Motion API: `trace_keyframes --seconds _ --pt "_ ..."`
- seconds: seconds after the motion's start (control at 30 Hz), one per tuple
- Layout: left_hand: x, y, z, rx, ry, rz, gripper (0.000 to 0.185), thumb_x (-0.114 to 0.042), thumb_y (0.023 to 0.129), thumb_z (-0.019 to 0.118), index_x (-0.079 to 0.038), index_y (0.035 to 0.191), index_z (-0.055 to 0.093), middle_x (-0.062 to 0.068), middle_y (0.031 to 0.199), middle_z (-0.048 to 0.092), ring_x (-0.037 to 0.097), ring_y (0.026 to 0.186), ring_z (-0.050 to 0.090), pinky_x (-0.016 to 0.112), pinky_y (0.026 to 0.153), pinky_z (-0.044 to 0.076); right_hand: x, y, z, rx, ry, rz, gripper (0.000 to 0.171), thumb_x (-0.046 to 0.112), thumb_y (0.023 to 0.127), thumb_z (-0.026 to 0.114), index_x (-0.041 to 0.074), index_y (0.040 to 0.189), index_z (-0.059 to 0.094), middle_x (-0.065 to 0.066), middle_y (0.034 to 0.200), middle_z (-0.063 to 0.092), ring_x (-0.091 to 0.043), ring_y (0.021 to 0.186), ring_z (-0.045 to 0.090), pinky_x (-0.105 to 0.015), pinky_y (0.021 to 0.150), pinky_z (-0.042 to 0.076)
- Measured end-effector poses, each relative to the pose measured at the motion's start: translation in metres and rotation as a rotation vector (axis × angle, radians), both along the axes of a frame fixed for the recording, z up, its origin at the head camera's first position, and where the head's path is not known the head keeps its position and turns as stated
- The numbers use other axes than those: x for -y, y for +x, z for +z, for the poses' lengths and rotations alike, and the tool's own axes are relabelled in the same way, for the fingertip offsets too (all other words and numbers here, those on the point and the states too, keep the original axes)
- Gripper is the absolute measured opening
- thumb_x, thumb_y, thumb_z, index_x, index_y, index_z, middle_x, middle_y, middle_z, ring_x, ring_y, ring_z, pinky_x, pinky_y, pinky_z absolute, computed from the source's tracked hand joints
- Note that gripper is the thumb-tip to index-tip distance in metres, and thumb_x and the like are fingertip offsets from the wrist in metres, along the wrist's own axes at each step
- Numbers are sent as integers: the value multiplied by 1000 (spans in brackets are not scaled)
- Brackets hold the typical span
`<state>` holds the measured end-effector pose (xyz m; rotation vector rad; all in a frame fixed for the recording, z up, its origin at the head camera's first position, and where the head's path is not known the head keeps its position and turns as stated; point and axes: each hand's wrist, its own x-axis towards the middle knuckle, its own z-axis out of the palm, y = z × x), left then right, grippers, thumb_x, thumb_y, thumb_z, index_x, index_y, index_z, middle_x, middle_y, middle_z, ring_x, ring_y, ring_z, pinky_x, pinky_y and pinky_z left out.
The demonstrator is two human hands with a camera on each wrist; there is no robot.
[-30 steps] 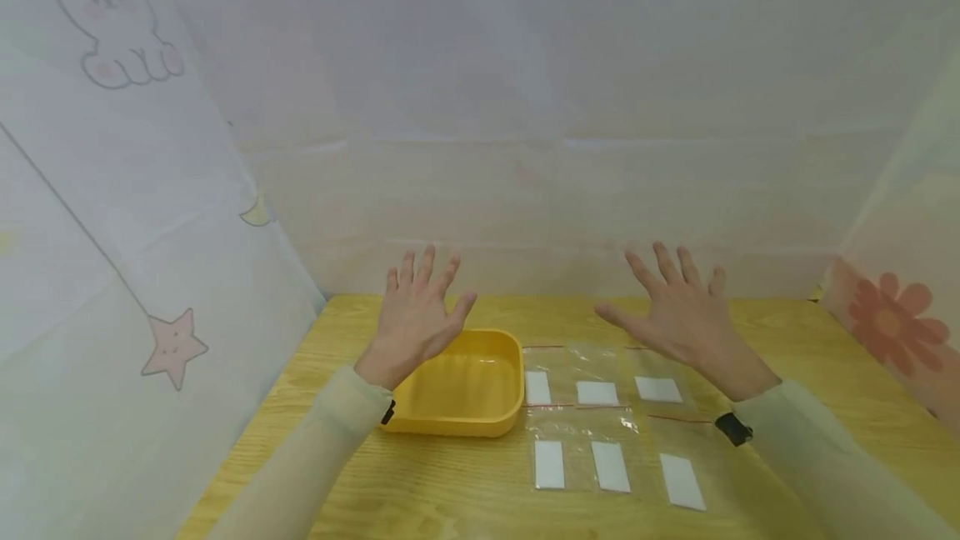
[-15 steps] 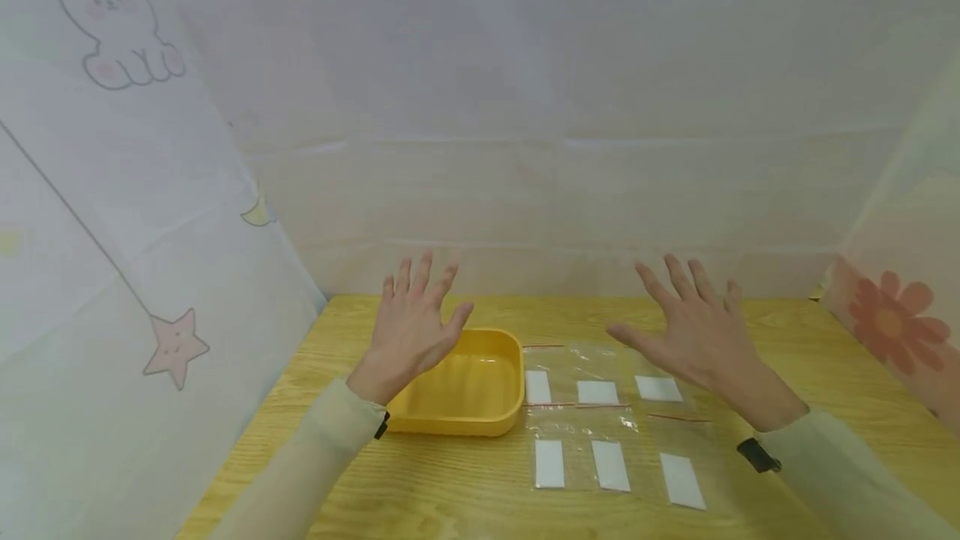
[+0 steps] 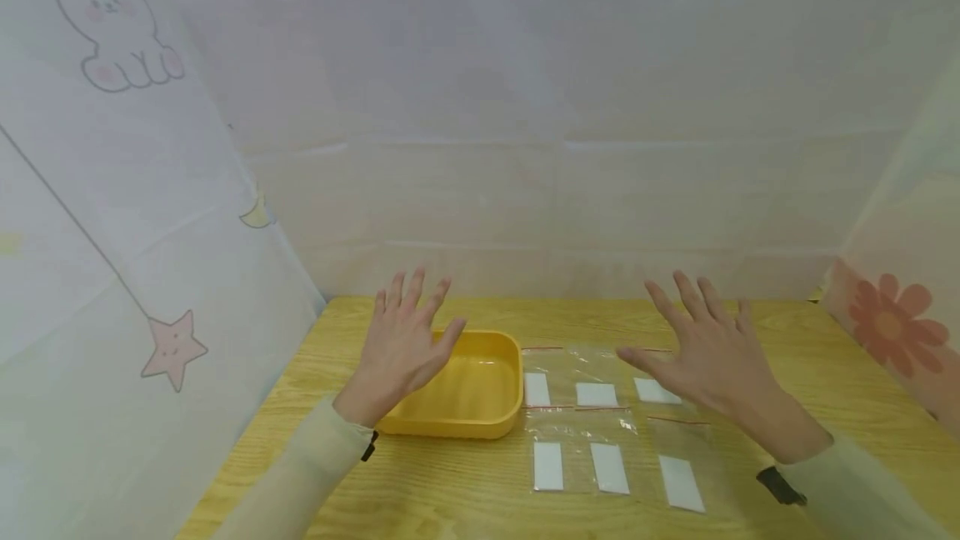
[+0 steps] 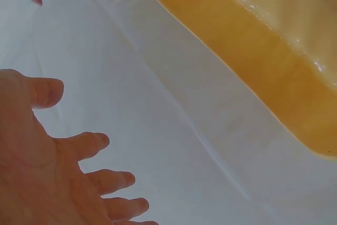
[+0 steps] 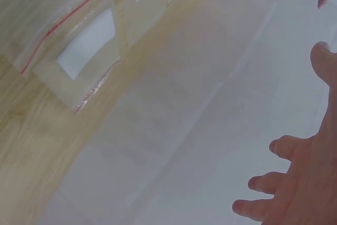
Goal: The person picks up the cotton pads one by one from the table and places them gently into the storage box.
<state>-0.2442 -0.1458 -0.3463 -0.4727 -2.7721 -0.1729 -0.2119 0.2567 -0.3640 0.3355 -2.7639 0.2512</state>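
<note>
Two bare hands hovered, palms down, above a light wooden surface [image 3: 450, 490] enclosed on three sides by pale fabric walls. The left hand [image 3: 401, 344] hung over the left edge of a yellow tray [image 3: 480, 390], its fingers [image 3: 415, 286] straight and spread apart, holding nothing. The right hand [image 3: 708, 348] hung over the far right part of a group of clear bags [image 3: 600, 423], its fingers [image 3: 690, 290] likewise straight, fanned out and holding nothing. Whether either hand touched anything below it could not be told from the head view; both appeared to be raised clear.

The yellow tray was shallow, with rounded corners, and sat left of centre on the surface. Just beside it to the right lay six small clear bags with thin red seal lines, arranged in two rows of three, each showing a white rectangular label [image 3: 597, 393]. The right thumb reached over the far right bag of the back row.

In the left wrist view, the left palm and spread fingers [image 4: 95, 143] showed against white fabric, with the tray wall [image 4: 263, 51] above. In the right wrist view, the spread fingers [image 5: 284, 146] showed beside the white fabric, with two bags [image 5: 84, 51] lying flat on the wood.

A cartoon rabbit [image 3: 112, 11] and a star [image 3: 174, 347] decorated the left wall, and a flower [image 3: 888, 322] the right.
</note>
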Motion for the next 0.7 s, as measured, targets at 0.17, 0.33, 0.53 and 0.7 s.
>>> trace_keyframes --seconds 0.17,0.33,0.53,0.7 --pt "6 7 -5 -8 7 -7 70 -62 109 38 -24 167 34 21 171 23 47 157 16 68 122 18 -4 7 -7 -27 -4 21 105 79 90 62 18 169 28 -30 168 23 -58 150 22 -87 107 9" --pt "14 14 -11 -16 21 -20 71 -61 108 41 -22 167 36 21 171 24 47 157 17 68 122 20 -7 15 -15 -36 1 48 110 77 89 65 20 171 20 -29 168 23 -58 148 26 -86 109 11" --pt "28 24 -23 1 81 -33 73 -60 107 50 -20 166 37 22 170 26 48 155 21 67 121 22 -12 28 -24 -41 -22 87 111 73 87 72 19 171 22 -28 166 31 -57 140 39 -81 97 37" --pt "46 29 -37 28 142 -25 75 -54 104 61 -16 165 40 23 169 28 50 152 27 67 120 25 -19 37 -30 5 -60 104 113 69 86 75 20 171 20 -29 162 37 -59 136 43 -80 88 45"
